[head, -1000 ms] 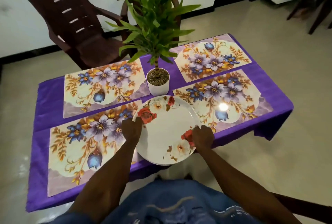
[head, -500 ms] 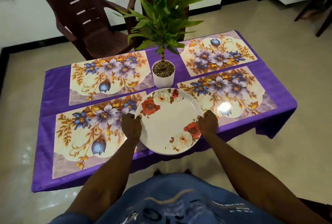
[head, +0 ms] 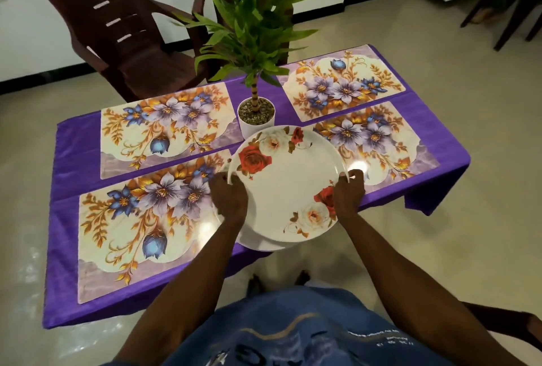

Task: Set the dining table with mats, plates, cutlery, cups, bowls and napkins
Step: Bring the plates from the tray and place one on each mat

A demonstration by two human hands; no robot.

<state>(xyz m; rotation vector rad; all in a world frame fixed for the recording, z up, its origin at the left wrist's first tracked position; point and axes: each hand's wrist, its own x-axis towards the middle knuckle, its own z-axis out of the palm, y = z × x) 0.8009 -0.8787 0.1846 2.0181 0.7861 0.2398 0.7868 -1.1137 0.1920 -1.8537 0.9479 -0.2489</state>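
A stack of white plates with red and cream roses (head: 289,186) is over the near middle of the table. My left hand (head: 228,198) grips the left rim and my right hand (head: 347,195) grips the right rim. The top plate sits raised and shifted off the plates under it, whose white edge (head: 258,244) shows below. Several floral mats lie on the purple tablecloth (head: 73,157): near left (head: 140,225), far left (head: 164,128), near right (head: 378,142), far right (head: 340,81).
A potted plant in a white pot (head: 256,115) stands at the table's centre, just beyond the plates, its leaves reaching high. A dark brown plastic chair (head: 117,34) stands behind the table at the left. More chair legs (head: 504,13) show at the far right.
Both hands have carried the plates farther over the table toward the plant pot. The top plate now sits offset from the ones beneath it.
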